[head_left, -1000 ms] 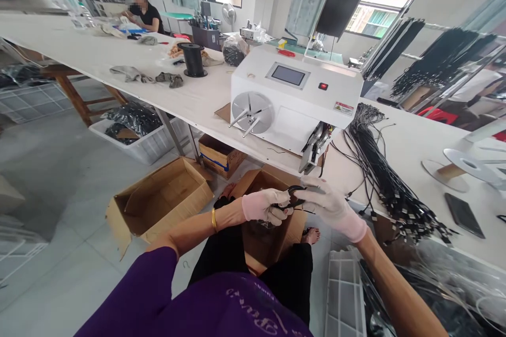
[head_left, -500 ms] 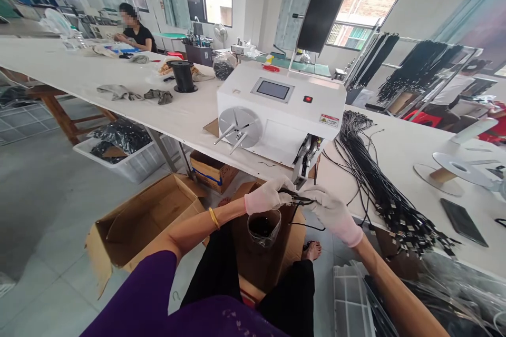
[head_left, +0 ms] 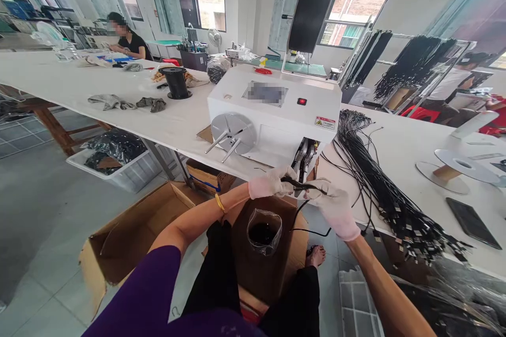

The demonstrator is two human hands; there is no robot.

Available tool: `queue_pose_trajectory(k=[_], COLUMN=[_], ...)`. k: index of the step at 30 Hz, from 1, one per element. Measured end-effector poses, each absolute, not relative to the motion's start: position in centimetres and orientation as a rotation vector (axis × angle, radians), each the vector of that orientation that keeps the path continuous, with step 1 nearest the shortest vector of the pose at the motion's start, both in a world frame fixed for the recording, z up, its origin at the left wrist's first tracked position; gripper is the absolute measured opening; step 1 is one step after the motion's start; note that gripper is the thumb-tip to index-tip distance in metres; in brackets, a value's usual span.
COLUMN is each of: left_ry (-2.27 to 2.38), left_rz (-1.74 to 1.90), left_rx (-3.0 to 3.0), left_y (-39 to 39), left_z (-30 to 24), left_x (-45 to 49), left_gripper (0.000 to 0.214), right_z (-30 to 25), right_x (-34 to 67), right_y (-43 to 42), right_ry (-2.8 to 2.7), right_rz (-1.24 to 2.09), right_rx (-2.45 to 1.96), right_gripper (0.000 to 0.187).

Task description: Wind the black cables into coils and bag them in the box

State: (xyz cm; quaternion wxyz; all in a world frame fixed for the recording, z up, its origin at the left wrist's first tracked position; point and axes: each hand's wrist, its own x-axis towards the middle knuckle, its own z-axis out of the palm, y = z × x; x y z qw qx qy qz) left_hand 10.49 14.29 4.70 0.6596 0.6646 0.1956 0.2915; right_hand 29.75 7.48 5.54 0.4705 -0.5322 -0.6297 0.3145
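Note:
Both my hands wear pale gloves and pinch a thin black cable (head_left: 306,205) just in front of the white winding machine (head_left: 272,110). My left hand (head_left: 271,185) grips the cable's left end. My right hand (head_left: 335,206) holds it further right, and the cable hangs below in a loop. The hands sit right under the machine's feed outlet (head_left: 302,157). A clear plastic bag (head_left: 264,231) with dark contents stands open on my lap below the hands.
A thick bundle of black cables (head_left: 379,189) lies on the white table (head_left: 399,152) to the right, next to a phone (head_left: 472,216) and a spool stand (head_left: 458,160). Open cardboard boxes (head_left: 130,231) stand on the floor. Another person (head_left: 126,39) sits far left.
Both hands rose with the cable toward the machine's outlet. The bag on my lap came into view, and my view tilted upward.

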Motion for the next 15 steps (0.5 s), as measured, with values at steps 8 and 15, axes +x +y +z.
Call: queue_pose_trajectory(k=[8,15], left_ry=[0.651,0.710], left_rz=[0.946,0.883], left_rx=[1.816,2.255], left_y=[18.3,23.3], left_z=[3.8,1.2], left_x=[13.3,15.4], left_gripper=[0.020,0.015], right_z=[4.7,3.0], right_x=[30.1,31.1], right_y=[11.6,15.2], right_ry=[-1.166,-1.111], right_rz=[0.804,0.687], right_rx=[-1.253,-1.355], right_gripper=[0.031,0.031])
